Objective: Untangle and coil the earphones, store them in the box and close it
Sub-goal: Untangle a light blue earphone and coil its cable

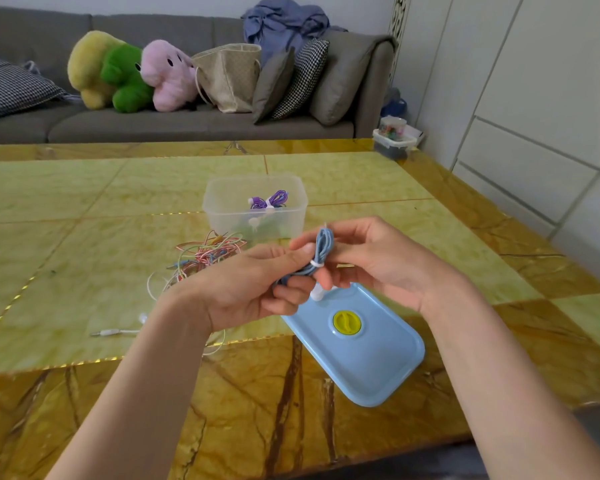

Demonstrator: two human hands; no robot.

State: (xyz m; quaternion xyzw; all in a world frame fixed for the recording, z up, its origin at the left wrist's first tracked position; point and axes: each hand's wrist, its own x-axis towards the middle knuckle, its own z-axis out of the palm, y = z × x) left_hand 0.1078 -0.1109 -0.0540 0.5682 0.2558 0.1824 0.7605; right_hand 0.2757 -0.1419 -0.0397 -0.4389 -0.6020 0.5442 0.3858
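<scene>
A coiled bundle of blue earphones [322, 250], bound with a white tie, is held above the table between both hands. My left hand [253, 285] grips its lower end, and my right hand [371, 258] pinches it near the tie. A clear plastic box [222, 202] stands open behind the hands, with a coiled purple pair [272, 199] and other earphones inside. A tangle of coloured earphone cables [205, 258] lies on the table to the left of the hands. The blue lid [371, 362] with a yellow knob lies flat below my right hand.
A white earphone plug and cable [110, 332] lie near the left forearm. The yellow marble-pattern table [84, 209] stretches wide. A grey sofa [174, 123] with plush toys, a bag and cushions stands behind. A small container [394, 142] sits at the table's far right corner.
</scene>
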